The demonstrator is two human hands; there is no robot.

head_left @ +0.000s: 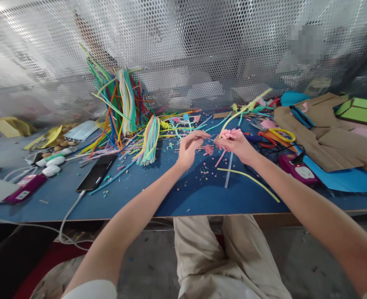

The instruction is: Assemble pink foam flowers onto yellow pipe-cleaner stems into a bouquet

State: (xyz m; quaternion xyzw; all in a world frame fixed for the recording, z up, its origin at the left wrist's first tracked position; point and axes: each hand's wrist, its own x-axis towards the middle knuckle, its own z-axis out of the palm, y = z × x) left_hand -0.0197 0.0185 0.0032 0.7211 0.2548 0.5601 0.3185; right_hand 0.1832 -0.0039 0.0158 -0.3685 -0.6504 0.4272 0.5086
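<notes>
My right hand (238,146) is closed around a pink fluffy pipe-cleaner flower (231,133), whose petals show above the fingers. A pale yellow pipe cleaner (248,106) runs up and away from beside that hand. My left hand (189,148) faces it, thumb and fingers brought together in a pinch near a thin pale strand; what it holds is too small to make out. A darker pink piece (208,150) lies between the hands. Below the right hand are a pink stem (220,159), a translucent stick (229,172) and a yellow pipe cleaner (253,179).
Bundles of coloured pipe cleaners (128,104) stand and lie at the back left. A black phone (96,173) and purple power strip (26,188) are left. Yellow-handled scissors (282,135), brown paper (323,137) and another purple power strip (298,169) are right. Perforated metal (183,45) rises behind.
</notes>
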